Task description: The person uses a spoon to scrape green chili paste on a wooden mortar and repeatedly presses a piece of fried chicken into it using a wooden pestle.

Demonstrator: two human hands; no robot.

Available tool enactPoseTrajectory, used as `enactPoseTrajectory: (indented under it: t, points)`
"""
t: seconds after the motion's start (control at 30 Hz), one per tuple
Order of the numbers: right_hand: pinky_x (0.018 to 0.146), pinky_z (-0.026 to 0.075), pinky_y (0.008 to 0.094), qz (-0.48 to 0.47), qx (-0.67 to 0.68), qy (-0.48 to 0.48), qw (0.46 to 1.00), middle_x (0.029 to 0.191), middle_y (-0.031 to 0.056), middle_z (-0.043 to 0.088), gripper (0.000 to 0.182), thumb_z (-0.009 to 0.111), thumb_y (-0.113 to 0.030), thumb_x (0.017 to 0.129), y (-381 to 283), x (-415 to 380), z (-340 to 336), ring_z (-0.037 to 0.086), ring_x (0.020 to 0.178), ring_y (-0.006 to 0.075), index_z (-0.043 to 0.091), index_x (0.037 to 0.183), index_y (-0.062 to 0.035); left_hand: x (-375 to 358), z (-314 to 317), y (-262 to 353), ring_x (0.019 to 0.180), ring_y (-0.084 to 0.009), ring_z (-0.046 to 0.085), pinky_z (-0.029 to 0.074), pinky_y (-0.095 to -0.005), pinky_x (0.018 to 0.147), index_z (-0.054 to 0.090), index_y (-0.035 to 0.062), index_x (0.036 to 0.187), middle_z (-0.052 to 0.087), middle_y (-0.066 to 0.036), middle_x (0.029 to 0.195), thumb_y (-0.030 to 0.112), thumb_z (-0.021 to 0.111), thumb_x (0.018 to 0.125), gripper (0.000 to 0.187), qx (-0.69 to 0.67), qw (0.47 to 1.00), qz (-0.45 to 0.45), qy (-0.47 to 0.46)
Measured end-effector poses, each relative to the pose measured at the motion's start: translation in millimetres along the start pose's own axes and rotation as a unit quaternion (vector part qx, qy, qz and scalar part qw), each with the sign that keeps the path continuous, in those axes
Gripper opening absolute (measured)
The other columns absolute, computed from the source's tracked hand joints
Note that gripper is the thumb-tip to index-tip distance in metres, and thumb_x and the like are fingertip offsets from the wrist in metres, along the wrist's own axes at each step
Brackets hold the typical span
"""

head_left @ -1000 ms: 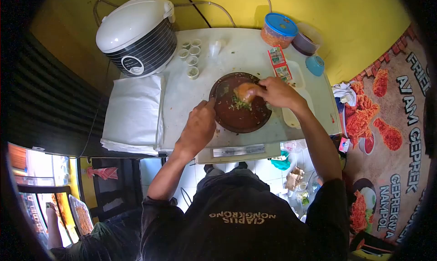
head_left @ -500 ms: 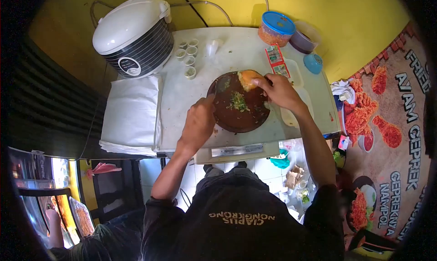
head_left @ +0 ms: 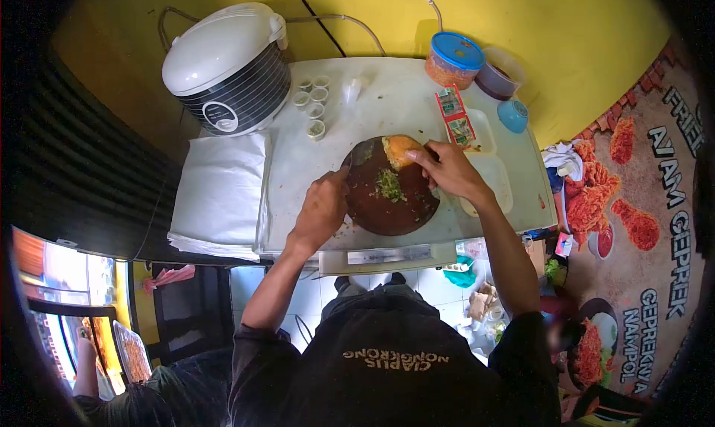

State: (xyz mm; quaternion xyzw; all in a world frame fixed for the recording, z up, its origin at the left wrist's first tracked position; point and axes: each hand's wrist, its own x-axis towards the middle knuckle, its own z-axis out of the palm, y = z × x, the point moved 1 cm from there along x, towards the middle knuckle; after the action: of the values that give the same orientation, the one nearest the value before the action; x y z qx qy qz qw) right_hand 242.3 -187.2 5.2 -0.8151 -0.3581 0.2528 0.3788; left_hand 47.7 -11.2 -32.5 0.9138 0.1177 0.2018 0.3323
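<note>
A round dark brown board [head_left: 395, 215] lies on the table with a small heap of chopped greens [head_left: 389, 185] at its middle. My right hand [head_left: 451, 170] is closed on an orange-yellow piece of food [head_left: 400, 151] at the board's upper edge. At the board's left edge my left hand [head_left: 322, 205] is closed round something thin, mostly hidden in the fist. A dark, flat blade-like shape [head_left: 362, 154] reaches from near that fist over the upper left of the board.
Behind on the left stands a rice cooker [head_left: 227, 69], with a stack of white paper [head_left: 220, 189] in front. Several small cups [head_left: 316, 111] stand behind the board. To the right are a white tray [head_left: 494, 181], red sachets [head_left: 456, 118], a blue-lidded tub [head_left: 456, 58] and a blue bowl [head_left: 513, 116].
The whole table scene sits slightly lower in view. Both hands keep their holds, and the orange-yellow food remains at the board's upper edge.
</note>
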Motion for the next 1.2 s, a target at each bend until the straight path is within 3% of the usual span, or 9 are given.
enactPoseTrajectory:
  t: [0.1, 0.23, 0.3, 0.4, 0.5, 0.63, 0.77, 1.1, 1.2]
  points:
    - [0.051, 0.048, 0.0329, -0.115, -0.09, 0.075, 0.986, 0.062, 0.0076, 0.059, 0.046, 0.061, -0.043, 0.095, 32.1, -2.1, 15.0, 0.061, 0.055, 0.0152, 0.055, 0.09, 0.0025, -10.8, -10.2, 9.8, 0.087, -0.0453, 0.061, 0.049, -0.0484, 0.076, 0.056, -0.0029, 0.124, 0.064, -0.027, 0.094, -0.01, 0.047, 0.084, 0.042, 0.005, 0.999, 0.04, 0.009]
    - [0.052, 0.047, 0.0395, -0.072, -0.131, 0.065, 0.987, 0.063, 0.0125, 0.06, 0.043, 0.061, -0.04, 0.095, -5.6, -45.0, 5.6, 0.063, 0.057, 0.0249, 0.049, 0.098, 0.0011, -21.1, -17.1, 14.6, 0.082, -0.0423, 0.062, 0.049, -0.0475, 0.074, 0.056, -0.0028, 0.124, 0.063, -0.025, 0.089, -0.012, 0.047, 0.082, 0.044, 0.025, 0.999, 0.02, -0.014]
    - [0.071, 0.049, 0.0546, -0.039, -0.164, 0.033, 0.985, 0.083, 0.0298, 0.064, 0.051, 0.052, -0.043, 0.098, -8.5, -63.2, 5.0, 0.064, 0.078, 0.0479, 0.042, 0.111, 0.0054, -23.0, -19.8, 16.1, 0.083, -0.042, 0.063, 0.049, -0.047, 0.074, 0.056, -0.0031, 0.124, 0.064, -0.025, 0.089, -0.012, 0.047, 0.081, 0.045, 0.036, 0.999, 0.027, -0.003]
    - [0.069, 0.049, 0.0565, 0.061, -0.18, 0.048, 0.981, 0.079, 0.0323, 0.062, 0.05, 0.05, -0.042, 0.099, -8.8, -81.5, 18.5, 0.063, 0.079, 0.051, 0.041, 0.109, 0.0063, -20.6, -21.9, 23.5, 0.082, -0.0448, 0.058, 0.047, -0.0514, 0.074, 0.052, -0.0085, 0.121, 0.058, -0.026, 0.087, -0.009, 0.049, 0.079, 0.042, -0.004, 0.999, 0.018, -0.034]
    - [0.062, 0.046, 0.0555, 0.047, -0.165, 0.086, 0.981, 0.071, 0.0313, 0.061, 0.042, 0.051, -0.036, 0.099, -1.8, -83.4, 37.5, 0.062, 0.071, 0.0498, 0.043, 0.101, 0.0048, -17.5, -13.9, 25.8, 0.084, -0.0458, 0.058, 0.047, -0.0514, 0.076, 0.052, -0.0082, 0.12, 0.059, -0.027, 0.09, -0.008, 0.05, 0.079, 0.041, 0.008, 0.998, -0.011, -0.065]
    - [0.066, 0.047, 0.0572, 0.058, -0.173, 0.056, 0.982, 0.076, 0.033, 0.062, 0.05, 0.049, -0.042, 0.1, -9.3, -56.8, 44.9, 0.062, 0.074, 0.0506, 0.046, 0.102, 0.0078, -25.8, -0.3, 30.3, 0.08, -0.0438, 0.06, 0.049, -0.0481, 0.074, 0.055, -0.0068, 0.123, 0.061, -0.026, 0.089, -0.012, 0.047, 0.079, 0.044, 0.012, 0.995, 0.101, -0.001]
    - [0.067, 0.048, 0.0579, 0.054, -0.037, 0.056, 0.996, 0.076, 0.0345, 0.061, 0.056, 0.044, -0.048, 0.1, -8.9, -62.8, 23.7, 0.061, 0.077, 0.0532, 0.044, 0.105, 0.008, -20.5, -28.7, 44.4, 0.084, -0.0443, 0.06, 0.049, -0.0482, 0.076, 0.053, -0.0084, 0.124, 0.06, -0.027, 0.091, -0.013, 0.049, 0.077, 0.047, -0.017, 0.999, 0.017, -0.047]
    - [0.068, 0.045, 0.0588, 0.124, -0.129, 0.058, 0.982, 0.076, 0.0335, 0.061, 0.048, 0.046, -0.039, 0.101, -16.0, -86.8, 57.5, 0.061, 0.077, 0.0519, 0.043, 0.103, 0.009, -33.1, 3.4, 27.3, 0.086, -0.046, 0.059, 0.047, -0.0505, 0.077, 0.05, -0.0112, 0.123, 0.059, -0.028, 0.092, -0.007, 0.05, 0.079, 0.044, -0.015, 0.998, 0.057, -0.029]
    - [0.067, 0.046, 0.0571, 0.037, -0.111, 0.101, 0.988, 0.075, 0.0338, 0.06, 0.049, 0.048, -0.042, 0.1, -20.7, -69.9, 54.5, 0.061, 0.078, 0.0516, 0.045, 0.102, 0.0074, -27.7, -7.0, 43.2, 0.085, -0.0439, 0.06, 0.048, -0.0479, 0.077, 0.052, -0.0082, 0.125, 0.06, -0.026, 0.092, -0.009, 0.049, 0.08, 0.045, -0.006, 0.998, 0.034, -0.044]
